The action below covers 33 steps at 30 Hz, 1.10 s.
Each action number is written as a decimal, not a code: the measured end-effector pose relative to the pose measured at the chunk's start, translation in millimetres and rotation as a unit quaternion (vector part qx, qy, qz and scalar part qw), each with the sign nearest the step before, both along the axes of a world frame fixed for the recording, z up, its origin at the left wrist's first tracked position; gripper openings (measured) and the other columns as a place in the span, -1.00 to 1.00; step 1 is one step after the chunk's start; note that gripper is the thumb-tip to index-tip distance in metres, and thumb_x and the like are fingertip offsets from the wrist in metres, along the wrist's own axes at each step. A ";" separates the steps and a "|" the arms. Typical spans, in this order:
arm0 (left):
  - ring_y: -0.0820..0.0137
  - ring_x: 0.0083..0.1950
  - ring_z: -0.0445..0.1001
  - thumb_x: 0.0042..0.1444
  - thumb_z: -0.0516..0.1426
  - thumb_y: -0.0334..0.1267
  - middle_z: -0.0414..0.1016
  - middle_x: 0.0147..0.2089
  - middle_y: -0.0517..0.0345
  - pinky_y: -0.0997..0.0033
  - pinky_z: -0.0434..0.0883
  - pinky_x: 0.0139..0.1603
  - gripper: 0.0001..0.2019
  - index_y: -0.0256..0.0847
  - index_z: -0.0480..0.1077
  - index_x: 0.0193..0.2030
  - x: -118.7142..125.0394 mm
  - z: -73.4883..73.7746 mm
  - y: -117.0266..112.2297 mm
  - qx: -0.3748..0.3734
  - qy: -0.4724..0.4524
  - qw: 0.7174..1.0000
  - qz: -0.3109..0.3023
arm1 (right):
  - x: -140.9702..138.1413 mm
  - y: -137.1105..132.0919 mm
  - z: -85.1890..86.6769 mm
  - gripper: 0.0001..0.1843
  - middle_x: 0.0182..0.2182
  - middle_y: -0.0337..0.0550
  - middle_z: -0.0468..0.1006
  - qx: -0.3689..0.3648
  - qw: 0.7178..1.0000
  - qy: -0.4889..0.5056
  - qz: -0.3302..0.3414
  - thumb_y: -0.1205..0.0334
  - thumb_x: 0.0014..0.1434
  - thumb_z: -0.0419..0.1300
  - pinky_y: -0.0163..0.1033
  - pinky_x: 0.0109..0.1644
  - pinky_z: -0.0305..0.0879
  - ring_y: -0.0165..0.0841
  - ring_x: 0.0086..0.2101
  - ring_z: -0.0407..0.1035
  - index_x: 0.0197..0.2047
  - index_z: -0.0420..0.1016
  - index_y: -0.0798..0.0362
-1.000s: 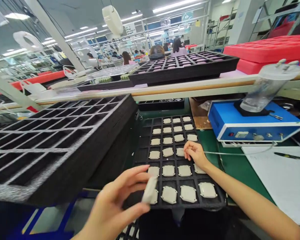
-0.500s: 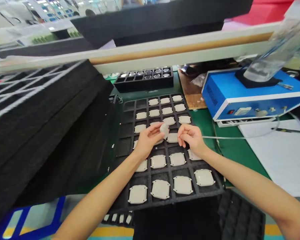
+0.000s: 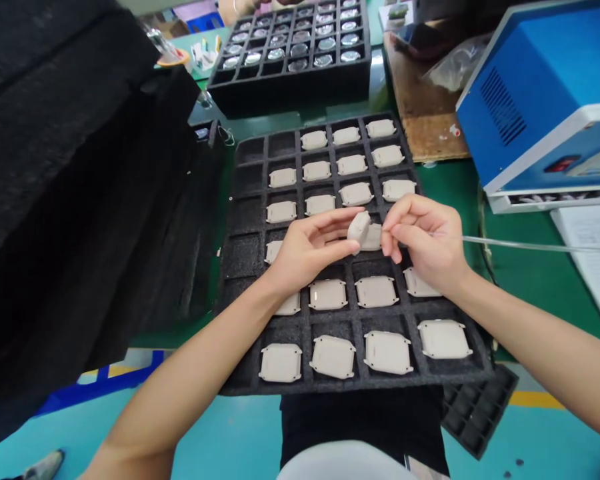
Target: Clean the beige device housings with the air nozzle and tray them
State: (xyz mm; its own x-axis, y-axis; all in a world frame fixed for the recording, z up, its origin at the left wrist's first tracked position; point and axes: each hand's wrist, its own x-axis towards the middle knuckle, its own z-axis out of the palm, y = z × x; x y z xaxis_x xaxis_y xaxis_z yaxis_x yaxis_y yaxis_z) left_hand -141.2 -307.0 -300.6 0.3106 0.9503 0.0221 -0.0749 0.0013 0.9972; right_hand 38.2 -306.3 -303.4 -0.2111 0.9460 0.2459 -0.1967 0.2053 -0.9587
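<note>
My left hand (image 3: pixel 310 250) is closed on a cream watch case (image 3: pixel 359 227), tilted on edge between thumb and fingers. Just right of it, my right hand (image 3: pixel 425 240) is pinched around the end of a thin clear tube (image 3: pixel 520 245), its tip pointing at the case. What tip the tube carries is mostly hidden by the fingers. Both hands are above a black foam tray (image 3: pixel 243 253), where rows of similar cream watch cases (image 3: pixel 388 351) lie in square pockets. The pockets of the left column hold no cases.
A blue machine (image 3: pixel 500 100) stands at the right, beside a wooden board (image 3: pixel 430 133) and a paper sheet (image 3: pixel 585 233). Behind the tray is a black box (image 3: pixel 290 93) of round shiny parts. Tall black foam (image 3: pixel 80 167) rises on the left. Another dark tray (image 3: pixel 480 407) lies below.
The head view has tilted down and come closer, so the tray and hands look larger. My left hand keeps the watch case, and my right hand's fingertips are nearer to it.
</note>
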 end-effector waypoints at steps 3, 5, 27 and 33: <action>0.23 0.02 0.48 -0.13 0.32 -0.33 0.55 -0.03 0.09 0.26 0.38 0.10 -0.60 -0.20 0.49 -0.07 0.2 -0.1 0.4 0.006 -0.007 1.000 -0.007 | -0.1 1.6 -1.8 -0.92 -0.68 -0.30 0.41 0.011 1.000 0.014 0.006 0.36 0.06 0.14 -0.43 -0.65 0.11 -0.56 -0.73 0.19 -0.46 0.36 0.11; 0.24 0.01 0.49 -0.13 0.32 -0.34 0.55 -0.03 0.07 0.29 0.39 0.08 -0.59 -0.21 0.49 -0.06 0.3 -0.6 0.6 0.009 -0.014 1.000 -0.011 | -0.1 2.6 -2.9 -0.92 -0.68 -0.30 0.42 0.021 0.999 0.024 0.012 0.37 0.06 0.15 -0.43 -0.66 0.11 -0.56 -0.73 0.19 -0.46 0.37 0.12; 0.28 -0.01 0.50 -0.08 0.29 -0.36 0.56 -0.05 0.13 0.33 0.41 0.05 -0.62 -0.17 0.48 -0.05 -0.5 -1.0 1.2 0.019 -0.002 0.999 -0.028 | 1.0 4.8 -7.8 -0.88 -0.67 -0.28 0.42 0.033 0.999 0.026 0.014 0.27 0.10 0.19 -0.41 -0.68 0.13 -0.53 -0.73 0.20 -0.44 0.38 0.10; 0.23 0.03 0.48 -0.07 0.30 -0.33 0.54 -0.02 0.10 0.27 0.40 0.07 -0.60 -0.18 0.47 -0.03 -0.9 -1.5 1.1 0.024 0.007 0.999 -0.031 | 0.3 4.6 -6.8 -0.88 -0.67 -0.29 0.42 0.025 0.999 0.018 0.008 0.26 0.08 0.21 -0.40 -0.69 0.11 -0.53 -0.73 0.20 -0.45 0.39 0.10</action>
